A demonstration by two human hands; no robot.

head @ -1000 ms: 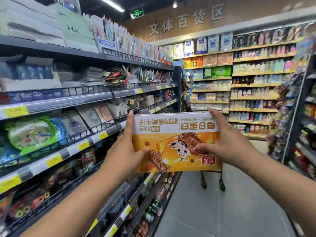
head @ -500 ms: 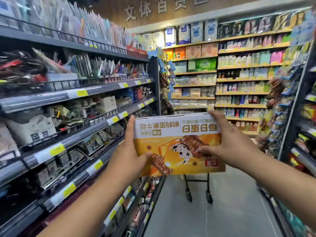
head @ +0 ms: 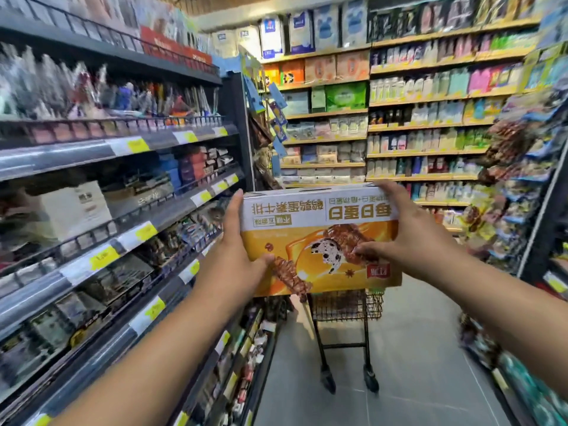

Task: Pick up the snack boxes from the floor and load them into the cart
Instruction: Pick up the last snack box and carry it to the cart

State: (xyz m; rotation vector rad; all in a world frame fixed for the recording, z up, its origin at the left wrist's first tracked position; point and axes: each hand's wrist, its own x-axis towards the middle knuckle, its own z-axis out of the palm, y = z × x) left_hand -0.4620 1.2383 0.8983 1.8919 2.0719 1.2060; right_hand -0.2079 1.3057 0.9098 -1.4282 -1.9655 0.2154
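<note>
Snack box: held aloft, print upside down — wire cart beyond it.
Left hand: fingers grip its left end.
Right hand: fingers grip its right end.

Lower centre: the snack box covers most of the cart; only a strip of wire basket, the legs and two wheels show beneath it. The left hand has most of its fingers out of sight behind the box's end. Both forearms are cut by the lower frame edge. Goods on the left shelves and the hanging rack at right are smeared by blur. The price tags are unreadable.
</note>
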